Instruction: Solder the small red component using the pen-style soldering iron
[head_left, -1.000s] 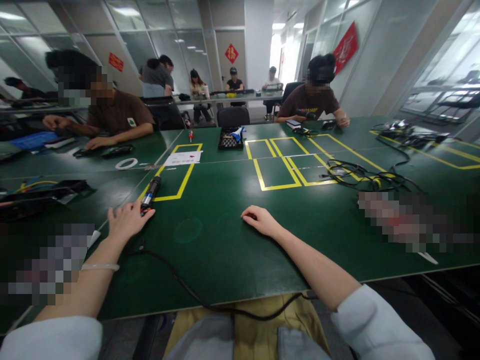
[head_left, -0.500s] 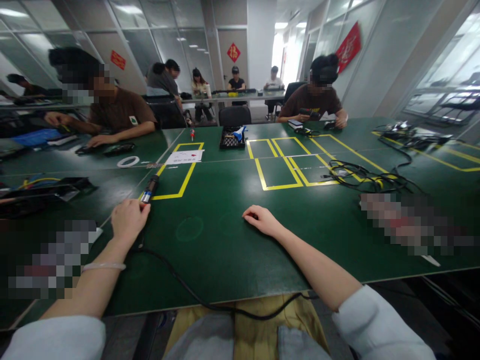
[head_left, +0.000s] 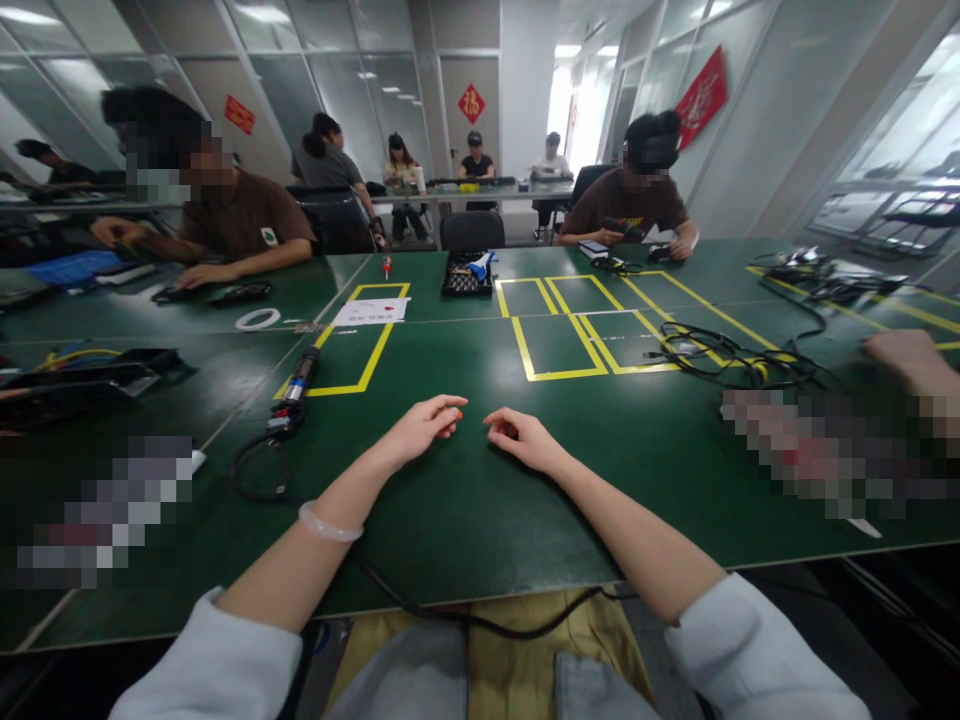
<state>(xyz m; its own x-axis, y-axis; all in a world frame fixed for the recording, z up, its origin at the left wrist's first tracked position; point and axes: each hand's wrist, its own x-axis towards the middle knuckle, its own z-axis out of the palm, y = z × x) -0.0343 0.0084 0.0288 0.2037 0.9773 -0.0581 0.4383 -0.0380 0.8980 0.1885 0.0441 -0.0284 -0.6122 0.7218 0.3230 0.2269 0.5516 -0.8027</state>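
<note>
My left hand (head_left: 429, 428) is over the green table (head_left: 450, 520), index finger stretched forward and the others bent. A small orange-red spot shows at its fingertips; I cannot tell whether it is a nail or a tiny part. Close by on the right, my right hand (head_left: 523, 438) rests on the table with fingers loosely curled and a gap between them, and no object shows in it. Left of both hands lies a black and silver cylindrical tool (head_left: 301, 375) with a blue ring. Its black cable (head_left: 251, 455) loops at the near end, apart from my hands.
Yellow tape outlines (head_left: 559, 378) mark the table, and a white paper sheet (head_left: 373, 311) lies beyond the tool. At the back stands a black tray (head_left: 466, 275) of small parts. Tangled black cables (head_left: 720, 345) lie right. Co-workers sit opposite; another person's hand (head_left: 911, 365) reaches in from the right.
My left hand has moved away from the cylindrical tool, rightward to beside my right hand. The right hand's fingers have parted slightly. Another person's hand has appeared at the right edge.
</note>
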